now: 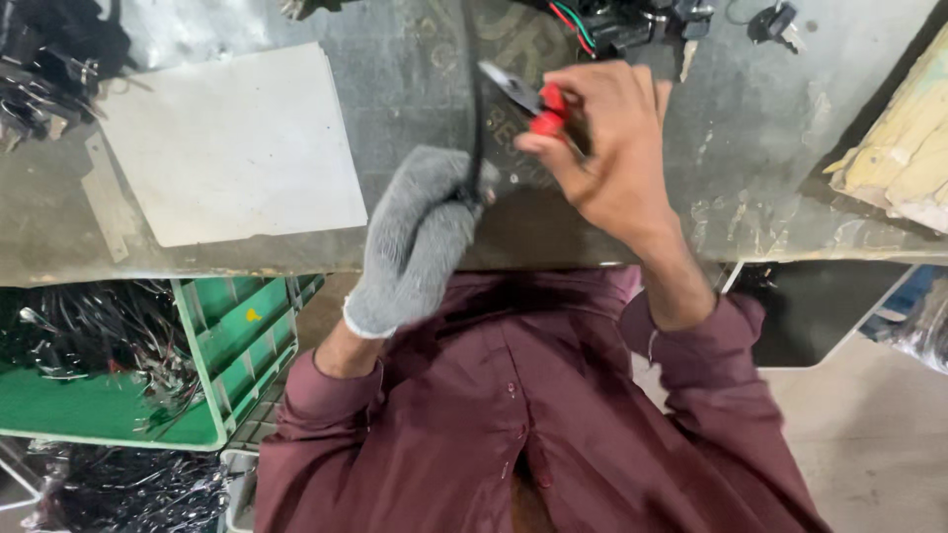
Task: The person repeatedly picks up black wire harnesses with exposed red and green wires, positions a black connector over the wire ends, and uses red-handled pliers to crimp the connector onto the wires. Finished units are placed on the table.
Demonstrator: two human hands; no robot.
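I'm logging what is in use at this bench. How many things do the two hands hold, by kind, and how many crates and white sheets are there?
Cutting pliers with red handles, in the right hand: 1
Black cable, in the gloved left hand: 1
Green plastic crate: 1
White sheet on the bench: 1
Total: 4

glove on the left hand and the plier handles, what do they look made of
The glove looks like knitted grey fabric, probably cotton: fuzzy, matte, with a ribbed cuff. The plier handles in the right hand look like red plastic or rubber sleeves, smooth and slightly glossy, over dark metal jaws.
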